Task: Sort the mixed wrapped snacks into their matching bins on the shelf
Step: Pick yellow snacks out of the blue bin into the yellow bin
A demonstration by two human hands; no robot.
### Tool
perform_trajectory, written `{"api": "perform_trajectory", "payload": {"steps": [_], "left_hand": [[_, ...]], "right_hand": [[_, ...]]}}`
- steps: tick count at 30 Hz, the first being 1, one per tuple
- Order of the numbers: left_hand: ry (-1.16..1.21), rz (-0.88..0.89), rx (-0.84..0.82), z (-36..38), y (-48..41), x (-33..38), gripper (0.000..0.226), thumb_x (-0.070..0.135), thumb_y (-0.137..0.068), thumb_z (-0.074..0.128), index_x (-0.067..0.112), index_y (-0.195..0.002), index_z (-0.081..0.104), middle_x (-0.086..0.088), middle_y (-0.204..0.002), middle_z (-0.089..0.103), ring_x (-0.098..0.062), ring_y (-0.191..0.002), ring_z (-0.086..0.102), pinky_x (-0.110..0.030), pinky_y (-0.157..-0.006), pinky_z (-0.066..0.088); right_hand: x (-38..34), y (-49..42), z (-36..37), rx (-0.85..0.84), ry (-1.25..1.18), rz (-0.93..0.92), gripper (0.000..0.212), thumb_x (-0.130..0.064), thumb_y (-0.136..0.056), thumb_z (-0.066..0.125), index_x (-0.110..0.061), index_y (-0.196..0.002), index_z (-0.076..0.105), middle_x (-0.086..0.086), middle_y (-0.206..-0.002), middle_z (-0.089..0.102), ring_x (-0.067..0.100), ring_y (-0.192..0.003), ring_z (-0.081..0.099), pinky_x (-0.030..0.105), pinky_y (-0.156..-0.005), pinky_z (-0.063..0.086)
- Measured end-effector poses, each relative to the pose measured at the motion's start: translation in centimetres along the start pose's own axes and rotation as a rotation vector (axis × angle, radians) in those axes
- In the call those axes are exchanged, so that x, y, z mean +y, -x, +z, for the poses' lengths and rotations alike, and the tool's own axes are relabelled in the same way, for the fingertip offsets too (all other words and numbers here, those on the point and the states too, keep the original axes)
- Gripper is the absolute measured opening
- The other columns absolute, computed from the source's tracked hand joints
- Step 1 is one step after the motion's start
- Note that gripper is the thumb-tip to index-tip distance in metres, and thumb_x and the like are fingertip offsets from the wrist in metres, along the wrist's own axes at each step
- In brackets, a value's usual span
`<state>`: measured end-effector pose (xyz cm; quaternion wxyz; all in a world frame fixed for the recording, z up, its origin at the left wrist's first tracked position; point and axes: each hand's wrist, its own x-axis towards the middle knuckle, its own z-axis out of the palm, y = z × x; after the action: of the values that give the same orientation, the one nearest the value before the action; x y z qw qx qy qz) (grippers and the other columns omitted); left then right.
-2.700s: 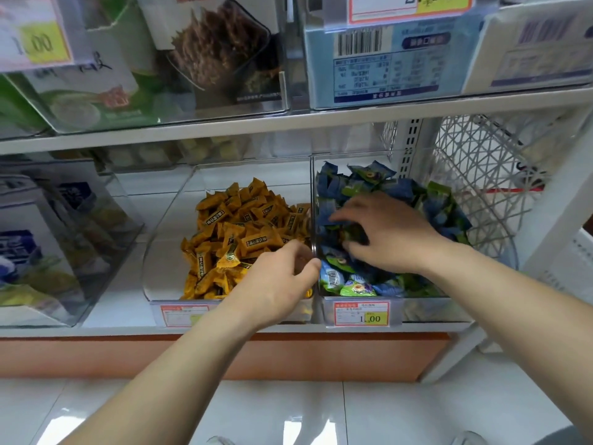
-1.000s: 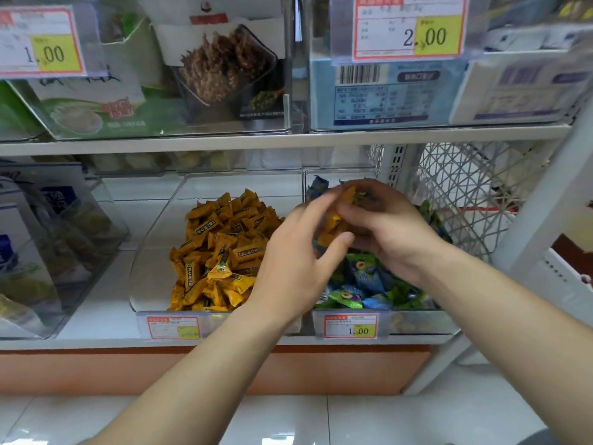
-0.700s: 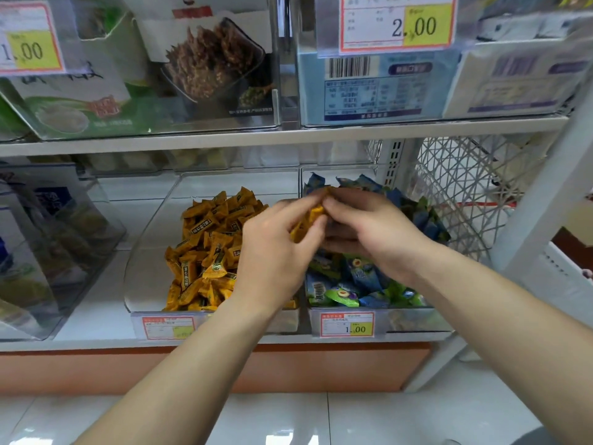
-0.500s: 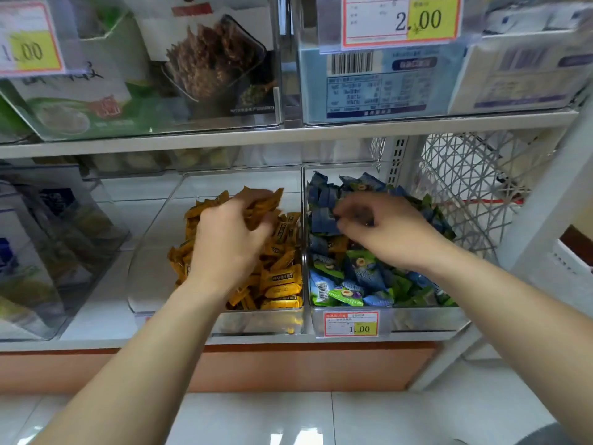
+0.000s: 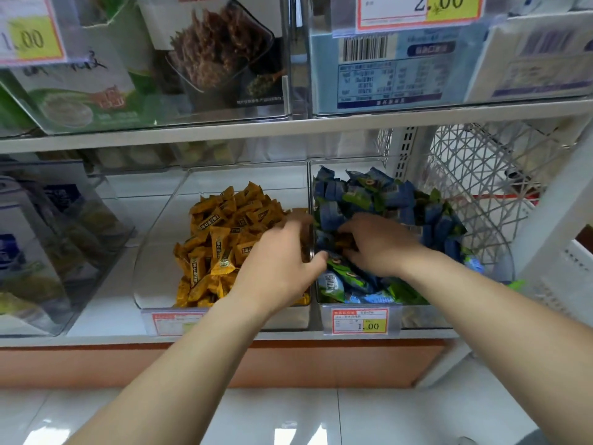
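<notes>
Sitting side by side on the lower shelf point(image 5: 96, 316): two clear bins. Left bin point(image 5: 160, 252) holds orange snacks point(image 5: 221, 239), heaped toward its right side. Right bin point(image 5: 423, 317) holds blue snacks point(image 5: 369, 194) mixed w/ green-wrapped ones, piled above the rim at the far end. Price tag point(image 5: 359, 321) reading 1.00 on the near face of the right bin.

Left hand point(image 5: 279, 264): over the near-right part of the orange pile, back of hand up, fingers pointing far-right at the wall between the bins, thumb lying across that wall. Fingertips blurred; an orange smear sits at them. Cannot tell if anything is held.

Right hand point(image 5: 382, 242): in the right bin, palm down, fingers curled into the blue pile just right of the dividing wall. A brown-orange patch shows under the fingers; too blurred to confirm as an orange snack or as a grip. Cannot tell.

Hands close together, approx. either side of the divider; contact betw. them not clear.

Wire basket point(image 5: 481, 175) to the right of the right bin. Upper shelf point(image 5: 321, 126) carries boxed goods behind clear fronts. Tiled floor point(image 5: 385, 419) nearest.
</notes>
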<state>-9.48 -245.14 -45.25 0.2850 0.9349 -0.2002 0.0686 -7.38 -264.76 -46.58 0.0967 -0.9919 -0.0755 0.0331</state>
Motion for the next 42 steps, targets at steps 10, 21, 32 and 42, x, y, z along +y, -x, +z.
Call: {"api": "perform_trajectory", "payload": {"steps": [10, 21, 32, 42], "left_hand": [[0.095, 0.010, -0.038, 0.1, 0.4, -1.0, 0.057, 0.050, -0.089, 0.063, 0.034, -0.137, 0.038, 0.003, -0.121, 0.063, -0.017, -0.110, 0.060, -0.035, -0.092, 0.054], [0.088, -0.020, -0.067, 0.2, 0.4, -0.9, 0.057, 0.049, -0.090, 0.061, 0.034, -0.138, 0.035, 0.001, -0.115, 0.064, -0.019, -0.091, 0.064, -0.038, -0.085, 0.056], [0.103, -0.031, -0.067, 0.2, 0.4, -0.8, 0.053, 0.050, -0.088, 0.061, 0.038, -0.133, 0.035, 0.008, -0.108, 0.060, -0.013, -0.083, 0.062, -0.026, -0.075, 0.052], [0.211, -0.042, -0.085, -1.2, -0.4, -1.4, 0.058, 0.052, -0.082, 0.072, 0.031, -0.133, 0.054, 0.016, -0.117, 0.064, -0.008, -0.111, 0.059, -0.019, -0.089, 0.045]], "right_hand": [[0.8, -2.0, 0.4, -0.047, -0.004, 0.053, 0.029, -0.041, -0.092, 0.057, -0.024, -0.113, 0.064, 0.003, -0.110, 0.067, 0.025, -0.095, 0.061, 0.032, -0.072, 0.046], [0.1, -2.9, 0.7, -0.088, -0.107, 0.076, 0.033, -0.054, -0.087, 0.059, -0.026, -0.104, 0.064, 0.000, -0.105, 0.069, 0.021, -0.093, 0.063, 0.035, -0.079, 0.053], [0.0, -2.7, 0.7, -0.054, -0.099, 0.116, 0.037, -0.054, -0.081, 0.068, -0.017, -0.086, 0.067, 0.000, -0.080, 0.067, 0.017, -0.073, 0.063, 0.028, -0.057, 0.044], [0.8, -0.3, -3.4, -0.080, -0.395, 0.042, 0.023, -0.045, -0.073, 0.083, -0.026, -0.077, 0.071, -0.017, -0.070, 0.063, -0.002, -0.065, 0.055, 0.016, -0.051, 0.034]]}}
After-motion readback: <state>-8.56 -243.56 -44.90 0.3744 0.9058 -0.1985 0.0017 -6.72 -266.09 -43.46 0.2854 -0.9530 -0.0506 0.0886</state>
